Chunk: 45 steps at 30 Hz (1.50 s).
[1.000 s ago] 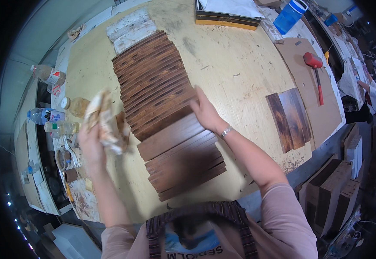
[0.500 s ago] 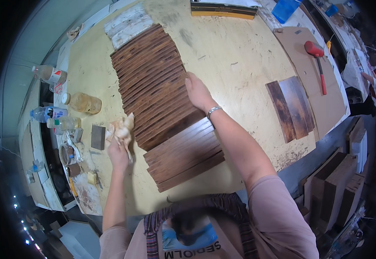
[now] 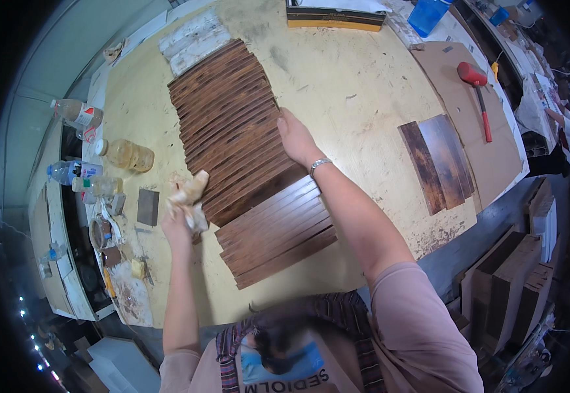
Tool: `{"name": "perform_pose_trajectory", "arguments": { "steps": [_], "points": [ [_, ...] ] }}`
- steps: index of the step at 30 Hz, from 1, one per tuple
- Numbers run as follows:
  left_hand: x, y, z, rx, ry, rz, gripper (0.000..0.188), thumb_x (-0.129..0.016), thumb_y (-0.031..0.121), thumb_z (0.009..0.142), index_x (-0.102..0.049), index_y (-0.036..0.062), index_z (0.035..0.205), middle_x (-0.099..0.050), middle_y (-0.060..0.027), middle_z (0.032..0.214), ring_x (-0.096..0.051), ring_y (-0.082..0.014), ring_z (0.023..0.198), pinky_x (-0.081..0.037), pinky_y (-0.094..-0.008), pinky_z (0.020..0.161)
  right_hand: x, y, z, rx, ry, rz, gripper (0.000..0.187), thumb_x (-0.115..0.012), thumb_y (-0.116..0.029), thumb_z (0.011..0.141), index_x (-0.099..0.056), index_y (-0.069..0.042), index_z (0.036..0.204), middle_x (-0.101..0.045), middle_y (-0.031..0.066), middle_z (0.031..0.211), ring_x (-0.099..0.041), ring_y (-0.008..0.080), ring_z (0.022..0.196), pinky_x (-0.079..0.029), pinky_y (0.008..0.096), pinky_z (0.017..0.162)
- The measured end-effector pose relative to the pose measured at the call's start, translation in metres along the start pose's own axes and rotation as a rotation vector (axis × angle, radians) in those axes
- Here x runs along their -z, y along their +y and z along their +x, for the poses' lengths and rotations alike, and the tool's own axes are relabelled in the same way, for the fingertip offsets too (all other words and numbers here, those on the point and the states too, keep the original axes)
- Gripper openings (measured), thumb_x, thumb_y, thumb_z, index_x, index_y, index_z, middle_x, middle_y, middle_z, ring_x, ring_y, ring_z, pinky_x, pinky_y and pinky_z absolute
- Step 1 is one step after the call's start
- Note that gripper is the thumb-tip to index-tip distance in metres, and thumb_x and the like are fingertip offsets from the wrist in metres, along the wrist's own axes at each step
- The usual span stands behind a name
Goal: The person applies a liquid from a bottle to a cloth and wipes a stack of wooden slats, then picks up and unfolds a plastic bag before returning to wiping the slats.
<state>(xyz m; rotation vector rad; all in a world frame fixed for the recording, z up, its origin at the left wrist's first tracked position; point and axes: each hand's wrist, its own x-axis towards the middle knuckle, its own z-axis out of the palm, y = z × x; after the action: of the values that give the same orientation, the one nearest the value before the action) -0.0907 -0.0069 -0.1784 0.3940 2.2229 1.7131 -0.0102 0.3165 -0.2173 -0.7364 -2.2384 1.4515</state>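
A crumpled, brown-stained cloth (image 3: 190,190) is bunched in my left hand (image 3: 177,226), beside the left ends of the slats. Dark brown wooden slats (image 3: 222,118) lie overlapped in a long row, each leaning on its neighbour. At the row's right edge, my right hand (image 3: 298,139) grips the end of a slat; its fingertips are partly hidden. Closer to me, several smoother, shinier slats (image 3: 275,232) lie flatter, side by side, below my right wrist.
Left of the row stand a jar of yellowish liquid (image 3: 128,156), several bottles (image 3: 78,112) and a dark block (image 3: 147,207). To the right lie loose boards (image 3: 439,164) and a red mallet (image 3: 473,74) on cardboard. A box (image 3: 336,16) sits at the far edge.
My left hand has shifted slightly, and the cloth has moved right against the slat ends. My right hand stays at the right edge of the row.
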Motion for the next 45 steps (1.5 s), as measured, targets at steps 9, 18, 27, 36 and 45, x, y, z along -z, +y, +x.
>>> {"name": "perform_pose_trajectory", "arguments": {
  "steps": [9, 18, 27, 36, 45],
  "points": [
    [-0.043, -0.014, 0.073, 0.293, 0.154, -0.458, 0.034, -0.044, 0.014, 0.102, -0.049, -0.0041, 0.13, -0.061, -0.016, 0.12, -0.063, -0.0247, 0.108, -0.051, -0.0357, 0.093, -0.003, 0.002, 0.0, 0.007, 0.022, 0.027, 0.05, -0.042, -0.024, 0.1, -0.036, 0.003, 0.142, -0.057, 0.0325, 0.122, -0.054, 0.0457, 0.116, -0.043, 0.0443, 0.1],
    [-0.087, 0.089, 0.073, -0.148, -0.082, 0.151, 0.04, -0.039, 0.028, 0.104, -0.057, 0.0009, 0.126, -0.065, -0.0106, 0.109, -0.062, -0.0207, 0.098, -0.048, -0.0312, 0.085, 0.0, 0.004, -0.001, -0.015, 0.003, 0.004, 0.049, -0.042, -0.023, 0.1, -0.036, 0.002, 0.141, -0.057, 0.0318, 0.121, -0.055, 0.046, 0.114, -0.044, 0.0453, 0.098],
    [-0.012, 0.009, 0.008, -0.482, -0.24, 0.647, 0.033, -0.053, 0.007, 0.092, -0.063, 0.0052, 0.123, -0.062, -0.01, 0.13, -0.05, -0.0258, 0.128, -0.035, -0.0387, 0.111, 0.006, -0.001, -0.001, -0.011, -0.033, 0.079, 0.056, -0.047, -0.025, 0.099, -0.031, 0.004, 0.144, -0.045, 0.03, 0.139, -0.046, 0.0404, 0.128, -0.038, 0.0403, 0.107],
    [0.101, 0.01, -0.081, 0.238, 0.259, -0.09, 0.033, -0.052, 0.017, 0.099, -0.055, -0.0019, 0.126, -0.065, -0.0118, 0.113, -0.064, -0.0183, 0.097, -0.051, -0.0336, 0.085, 0.083, 0.001, -0.106, -0.07, -0.271, 0.266, 0.095, -0.057, -0.051, 0.091, -0.006, 0.0, 0.153, -0.004, 0.0214, 0.16, -0.006, 0.0291, 0.149, -0.013, 0.0374, 0.12],
    [-0.039, -0.035, -0.15, 0.319, 0.204, -0.269, 0.034, -0.055, 0.018, 0.099, -0.054, -0.0023, 0.126, -0.059, -0.008, 0.12, -0.054, -0.0157, 0.108, -0.042, -0.0317, 0.095, 0.047, 0.007, -0.174, -0.187, -0.144, 0.309, 0.055, -0.046, -0.023, 0.101, -0.029, 0.002, 0.146, -0.038, 0.0246, 0.148, -0.035, 0.0347, 0.139, -0.028, 0.0372, 0.114]
  ]
}}
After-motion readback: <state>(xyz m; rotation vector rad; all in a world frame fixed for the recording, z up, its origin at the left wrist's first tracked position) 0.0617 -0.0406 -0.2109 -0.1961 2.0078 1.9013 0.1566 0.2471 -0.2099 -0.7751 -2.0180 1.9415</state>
